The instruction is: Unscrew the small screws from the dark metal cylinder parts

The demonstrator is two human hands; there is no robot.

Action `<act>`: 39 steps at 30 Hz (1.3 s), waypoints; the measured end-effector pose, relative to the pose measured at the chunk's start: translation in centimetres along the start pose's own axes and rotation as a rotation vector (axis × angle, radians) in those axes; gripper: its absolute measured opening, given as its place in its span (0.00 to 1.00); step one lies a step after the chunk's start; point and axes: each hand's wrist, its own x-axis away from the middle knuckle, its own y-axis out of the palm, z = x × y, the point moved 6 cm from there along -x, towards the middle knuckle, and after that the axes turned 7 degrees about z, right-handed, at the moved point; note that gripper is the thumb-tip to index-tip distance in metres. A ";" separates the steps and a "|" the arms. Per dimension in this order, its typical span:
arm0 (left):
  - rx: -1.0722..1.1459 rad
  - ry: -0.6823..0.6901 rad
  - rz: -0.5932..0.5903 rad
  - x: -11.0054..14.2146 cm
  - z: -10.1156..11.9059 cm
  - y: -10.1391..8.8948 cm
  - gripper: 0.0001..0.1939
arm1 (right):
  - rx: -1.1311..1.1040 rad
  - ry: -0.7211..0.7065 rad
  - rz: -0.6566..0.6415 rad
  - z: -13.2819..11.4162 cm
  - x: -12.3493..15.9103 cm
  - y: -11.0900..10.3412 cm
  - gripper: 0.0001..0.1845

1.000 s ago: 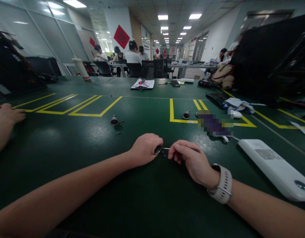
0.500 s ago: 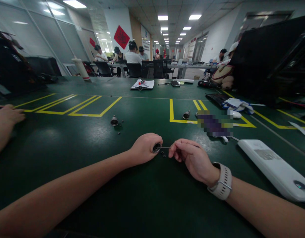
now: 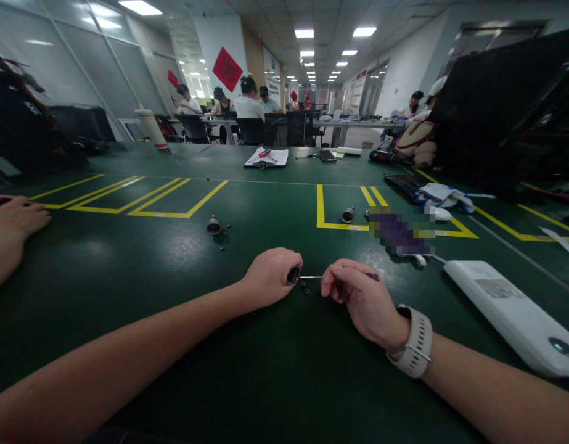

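Note:
My left hand [image 3: 271, 277] is wrapped round a dark metal cup-shaped part [image 3: 293, 275], whose open mouth faces right. In my right hand [image 3: 353, 287] is a screwdriver [image 3: 312, 277]; its thin shaft points left, with the tip at the mouth of the cup part. The dark end of its handle shows behind my fingers. Just below the shaft lie small dark nut-like rings [image 3: 306, 291] on the green table [image 3: 284, 370]. A similar metal cup part [image 3: 214, 225] stands farther off to the left, with several tiny dark pieces beside it.
Another cup part [image 3: 347, 214] lies inside yellow tape marks. On the right are a white power bank [image 3: 510, 314], a cable, a blurred phone-like object [image 3: 399, 231] and a cloth [image 3: 444, 196]. Another person's hand [image 3: 16, 225] rests at the left edge. A clipboard [image 3: 266, 157] lies farther back.
My right hand has drawn slightly right with the screwdriver, so its tip sits less deep in the cup part and its handle end shows more. My left hand stays almost still.

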 end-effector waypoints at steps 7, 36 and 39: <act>-0.018 -0.027 -0.002 0.0 -0.2 0.1 0.02 | 0.086 -0.066 0.031 -0.3 0.1 -0.2 0.13; 0.072 0.088 0.018 0.2 0.5 -0.2 0.01 | 0.169 -0.061 0.072 0.3 -0.2 -0.7 0.13; 0.082 0.068 0.009 0.3 0.4 -0.1 0.01 | 0.133 -0.064 0.090 0.2 -0.3 -0.7 0.13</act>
